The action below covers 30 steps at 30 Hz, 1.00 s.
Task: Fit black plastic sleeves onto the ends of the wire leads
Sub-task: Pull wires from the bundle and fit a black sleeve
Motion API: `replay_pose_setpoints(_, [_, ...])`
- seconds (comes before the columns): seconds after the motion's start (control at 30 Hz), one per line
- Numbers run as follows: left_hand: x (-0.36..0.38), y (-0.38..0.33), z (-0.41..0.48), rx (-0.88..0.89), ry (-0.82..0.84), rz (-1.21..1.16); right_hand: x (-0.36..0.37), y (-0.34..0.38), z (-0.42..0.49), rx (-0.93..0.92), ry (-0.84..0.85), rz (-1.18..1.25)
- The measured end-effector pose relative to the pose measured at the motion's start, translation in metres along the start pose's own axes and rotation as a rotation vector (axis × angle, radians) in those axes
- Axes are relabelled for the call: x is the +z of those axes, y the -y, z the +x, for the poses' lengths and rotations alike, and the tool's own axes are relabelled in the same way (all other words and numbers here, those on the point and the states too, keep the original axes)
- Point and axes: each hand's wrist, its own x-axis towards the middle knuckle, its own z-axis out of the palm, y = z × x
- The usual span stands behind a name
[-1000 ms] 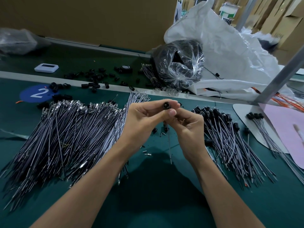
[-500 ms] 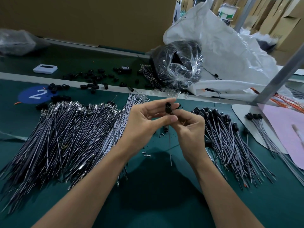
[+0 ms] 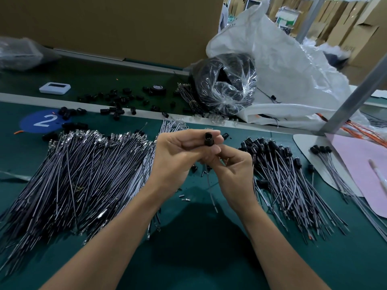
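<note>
A: Where is the sleeve (image 3: 208, 139)?
B: Above the mat (image 3: 199, 258), mid-bench. The left hand (image 3: 178, 155) pinches it upright between thumb and fingers.
A: And the right hand (image 3: 232, 170)?
B: Just below, touching the left. Its fingers are curled on the lead (image 3: 211, 191), which hangs under the sleeve.
A: Stock?
B: Left pile: bare leads (image 3: 79, 170). Right pile: sleeved leads (image 3: 289, 170).

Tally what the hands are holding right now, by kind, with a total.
Black sleeve: 1, pinched in the left hand
Wire lead: 1, held by the right hand
Total: 2
</note>
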Motion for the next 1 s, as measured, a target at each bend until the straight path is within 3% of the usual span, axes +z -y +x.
replay_pose_setpoints(0.17, [-0.005, 0.0, 0.004, -0.054, -0.024, 0.05, 0.001, -0.001, 0.0, 0.04, 0.015, -0.019])
replay_pose_setpoints(0.27, [-0.016, -0.002, 0.011, -0.103, -0.167, -0.015, -0.001, 0.003, -0.001, 0.06, 0.004, -0.05])
replay_pose_setpoints(0.37, [-0.033, -0.004, 0.017, -0.27, -0.313, -0.11, -0.004, 0.001, 0.004, 0.105, -0.107, -0.116])
replay_pose_setpoints(0.47, [-0.037, -0.001, 0.018, -0.361, -0.306, -0.118, -0.008, -0.01, 0.007, 0.07, -0.075, -0.46])
replay_pose_setpoints(0.6, [-0.037, 0.001, 0.018, -0.381, -0.288, -0.096, -0.004, -0.017, 0.004, 0.053, 0.136, -0.804])
replay_pose_setpoints(0.9, [-0.037, 0.004, 0.015, -0.381, -0.274, 0.068, -0.015, -0.011, 0.008, 0.076, 0.208, -0.899])
replay_pose_setpoints(1.0, [-0.036, 0.007, 0.014, -0.391, -0.286, 0.102, -0.015, -0.012, 0.009, 0.076, 0.156, -0.896])
